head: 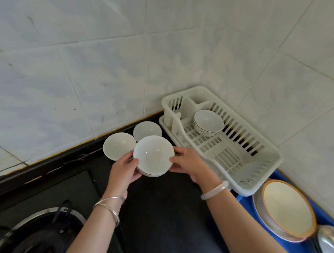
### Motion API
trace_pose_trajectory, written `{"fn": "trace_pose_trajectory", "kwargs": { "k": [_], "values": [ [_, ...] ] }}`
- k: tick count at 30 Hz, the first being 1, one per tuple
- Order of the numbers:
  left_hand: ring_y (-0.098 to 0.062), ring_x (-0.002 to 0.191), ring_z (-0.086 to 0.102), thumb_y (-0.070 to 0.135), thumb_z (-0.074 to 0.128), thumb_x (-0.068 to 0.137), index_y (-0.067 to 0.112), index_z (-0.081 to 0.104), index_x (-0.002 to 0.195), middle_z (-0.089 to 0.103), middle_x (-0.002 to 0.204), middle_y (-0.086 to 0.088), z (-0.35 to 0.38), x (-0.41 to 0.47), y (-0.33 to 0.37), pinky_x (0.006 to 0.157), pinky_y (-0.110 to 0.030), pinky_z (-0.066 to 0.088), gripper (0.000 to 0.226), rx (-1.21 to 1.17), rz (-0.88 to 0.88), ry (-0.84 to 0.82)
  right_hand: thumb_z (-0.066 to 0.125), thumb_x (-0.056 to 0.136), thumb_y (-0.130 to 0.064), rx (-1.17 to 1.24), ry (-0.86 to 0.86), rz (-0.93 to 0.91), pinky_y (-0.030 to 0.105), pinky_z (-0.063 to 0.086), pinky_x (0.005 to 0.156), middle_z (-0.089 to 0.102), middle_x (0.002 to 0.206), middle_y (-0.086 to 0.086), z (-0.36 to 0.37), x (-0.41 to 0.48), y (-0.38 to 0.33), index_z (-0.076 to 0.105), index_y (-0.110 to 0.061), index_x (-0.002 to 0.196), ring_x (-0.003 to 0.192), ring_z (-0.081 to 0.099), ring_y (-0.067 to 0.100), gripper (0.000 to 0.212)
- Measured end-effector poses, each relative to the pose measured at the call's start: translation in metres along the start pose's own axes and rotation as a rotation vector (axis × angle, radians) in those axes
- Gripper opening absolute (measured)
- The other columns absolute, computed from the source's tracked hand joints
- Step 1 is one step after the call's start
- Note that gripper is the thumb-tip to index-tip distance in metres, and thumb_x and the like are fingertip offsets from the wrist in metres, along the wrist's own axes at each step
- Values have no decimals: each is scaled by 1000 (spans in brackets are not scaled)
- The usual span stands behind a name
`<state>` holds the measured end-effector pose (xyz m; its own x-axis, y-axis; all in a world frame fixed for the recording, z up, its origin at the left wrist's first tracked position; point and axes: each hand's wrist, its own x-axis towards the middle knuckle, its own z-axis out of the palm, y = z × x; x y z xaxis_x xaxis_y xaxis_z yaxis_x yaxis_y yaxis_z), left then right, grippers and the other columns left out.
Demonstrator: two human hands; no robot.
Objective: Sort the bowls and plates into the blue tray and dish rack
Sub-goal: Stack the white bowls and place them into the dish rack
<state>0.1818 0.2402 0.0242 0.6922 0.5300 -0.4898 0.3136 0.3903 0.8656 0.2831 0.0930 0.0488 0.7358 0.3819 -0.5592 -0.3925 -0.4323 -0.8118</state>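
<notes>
I hold a short stack of white bowls above the black counter, my left hand on its left side and my right hand on its right. Two more white bowls stand behind it by the wall, one on the left and one further back. The white plastic dish rack sits to the right in the corner, with one white bowl in its far end. The blue tray lies at the lower right and carries stacked plates, the top one orange-rimmed.
A gas stove burner fills the lower left of the black counter. A metal ladle or spoon lies at the bottom right on the tray. Tiled walls meet in a corner behind the rack.
</notes>
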Motion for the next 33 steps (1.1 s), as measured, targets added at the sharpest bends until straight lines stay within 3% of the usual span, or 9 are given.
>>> {"fn": "trace_pose_trajectory", "kwargs": {
  "k": [9, 12, 16, 19, 24, 28, 33],
  "values": [
    [-27, 104, 62, 6, 52, 89, 18, 52, 129, 60, 111, -7, 123, 9, 61, 64, -27, 55, 42, 93, 75, -259, 59, 88, -3, 143, 205, -80, 26, 59, 66, 67, 106, 12, -120, -19, -31, 57, -11, 127, 79, 68, 22, 40],
    [-29, 104, 61, 5, 48, 89, 15, 49, 132, 58, 109, -12, 170, 17, 64, 69, -32, 55, 44, 161, 66, -361, 61, 89, -14, 217, 292, -26, 35, 56, 73, 61, 110, 13, -159, -14, -28, 57, -9, 123, 82, 64, 27, 34],
    [-32, 99, 59, 3, 45, 89, 10, 51, 129, 55, 111, -15, 227, 31, 48, 78, -40, 54, 41, 269, 17, -462, 58, 92, -20, 251, 436, 85, 38, 54, 64, 57, 92, 14, -201, 1, -16, 52, -5, 110, 80, 61, 30, 24],
    [-32, 92, 57, 2, 45, 89, 7, 53, 126, 55, 106, -13, 258, 42, 27, 81, -44, 54, 39, 317, -39, -496, 54, 94, -24, 228, 477, 169, 42, 53, 73, 56, 85, 14, -226, 17, 0, 51, -4, 114, 80, 59, 32, 29],
    [-31, 93, 57, 1, 44, 89, 7, 52, 126, 55, 111, -14, 289, 56, -2, 79, -46, 54, 38, 412, -113, -525, 52, 95, -32, 200, 476, 294, 47, 52, 78, 55, 112, 20, -247, 39, 22, 44, -5, 130, 98, 57, 37, 45],
    [-37, 108, 59, 1, 42, 90, 9, 49, 130, 55, 124, -16, 301, 63, -17, 75, -43, 55, 42, 494, -133, -537, 50, 95, -37, 179, 453, 334, 47, 52, 81, 53, 128, 24, -254, 52, 35, 40, -5, 135, 112, 55, 39, 52],
    [-38, 107, 58, -2, 41, 87, 9, 49, 127, 54, 127, -18, 304, 72, -27, 75, -46, 56, 42, 544, -135, -518, 50, 96, -35, 147, 437, 353, 49, 52, 88, 52, 130, 22, -255, 64, 44, 39, -8, 138, 114, 55, 39, 52]
  ]
}}
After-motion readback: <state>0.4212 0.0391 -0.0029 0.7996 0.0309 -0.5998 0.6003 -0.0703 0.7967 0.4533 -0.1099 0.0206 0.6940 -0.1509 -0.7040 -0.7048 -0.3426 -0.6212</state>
